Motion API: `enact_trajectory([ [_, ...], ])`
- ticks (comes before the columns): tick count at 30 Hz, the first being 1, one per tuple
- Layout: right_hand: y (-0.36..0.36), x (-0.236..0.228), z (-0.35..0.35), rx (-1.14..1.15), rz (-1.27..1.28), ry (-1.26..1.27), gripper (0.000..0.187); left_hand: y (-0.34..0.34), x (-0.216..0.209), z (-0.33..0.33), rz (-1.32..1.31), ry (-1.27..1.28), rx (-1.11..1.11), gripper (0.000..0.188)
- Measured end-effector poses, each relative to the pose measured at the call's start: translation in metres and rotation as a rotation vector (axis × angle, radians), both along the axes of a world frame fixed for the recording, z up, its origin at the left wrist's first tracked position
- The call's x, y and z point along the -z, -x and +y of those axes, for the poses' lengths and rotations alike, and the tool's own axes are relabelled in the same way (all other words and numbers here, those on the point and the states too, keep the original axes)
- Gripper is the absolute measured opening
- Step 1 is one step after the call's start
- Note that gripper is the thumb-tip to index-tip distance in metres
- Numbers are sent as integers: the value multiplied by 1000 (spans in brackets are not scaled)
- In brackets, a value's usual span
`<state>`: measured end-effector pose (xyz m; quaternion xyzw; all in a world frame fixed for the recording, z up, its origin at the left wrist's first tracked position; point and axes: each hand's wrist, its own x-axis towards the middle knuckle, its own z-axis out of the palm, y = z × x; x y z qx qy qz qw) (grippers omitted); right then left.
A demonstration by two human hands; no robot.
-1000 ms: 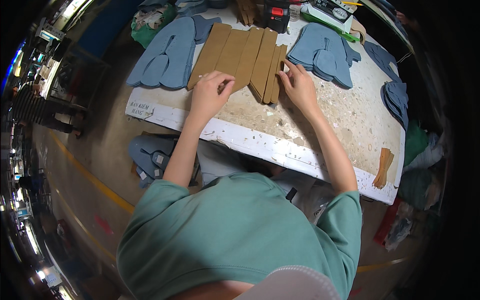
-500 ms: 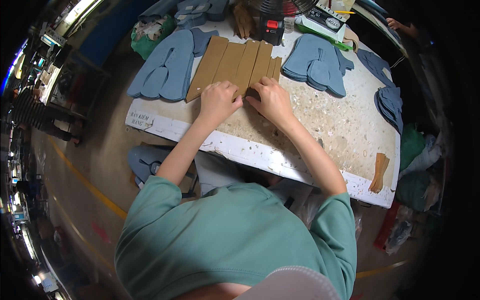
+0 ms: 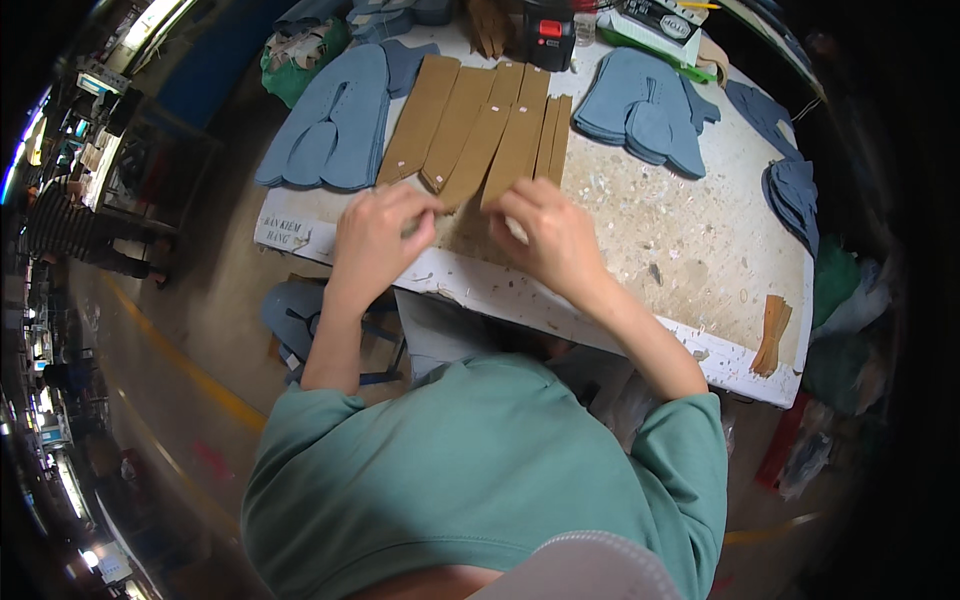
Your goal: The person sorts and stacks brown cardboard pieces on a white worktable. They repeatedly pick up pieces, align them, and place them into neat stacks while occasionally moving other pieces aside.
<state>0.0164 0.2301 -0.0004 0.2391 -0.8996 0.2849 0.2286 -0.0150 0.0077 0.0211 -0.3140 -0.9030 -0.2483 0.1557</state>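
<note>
Flat brown strips (image 3: 420, 115), several with small white stickers, lie side by side on the table. The thumb and fingers of my left hand (image 3: 375, 230) are closed at the near end of one brown strip (image 3: 472, 155), which sticks out toward me past its neighbours. To its right, my right hand (image 3: 555, 235) is pinched at the near tip of another brown strip (image 3: 517, 145). My fingers partly hide both near ends. Narrower brown strips (image 3: 553, 130) lie just beyond my right hand.
Stacked blue cut pieces lie left (image 3: 335, 115) and right (image 3: 640, 105) of the strips. More blue pieces (image 3: 790, 205) are by the table's right edge. A brown bundle (image 3: 771, 335) sits at the near right corner. A black device (image 3: 548, 45) with a red part stands behind.
Both hands have drawn back toward the near table edge and apart. Two brown strips have slid toward me, uncovering others beneath their far ends.
</note>
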Motion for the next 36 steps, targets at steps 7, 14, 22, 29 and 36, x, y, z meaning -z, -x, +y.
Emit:
enact_trajectory([
  [7,-43,28,-8,68,-497,707,28,1,35,-9,-528,-244,-180,17],
  [14,-36,57,-25,149,-628,1005,40,9,67,18,-614,-302,-365,23],
  [22,-18,42,-35,193,-627,761,38,9,55,25,-707,-681,-14,31],
  [29,-76,-11,32,-223,-706,1110,36,-7,-10,-5,-895,-981,286,21],
  [36,-100,-14,95,173,-534,1309,44,6,-26,62,-907,-879,486,27],
])
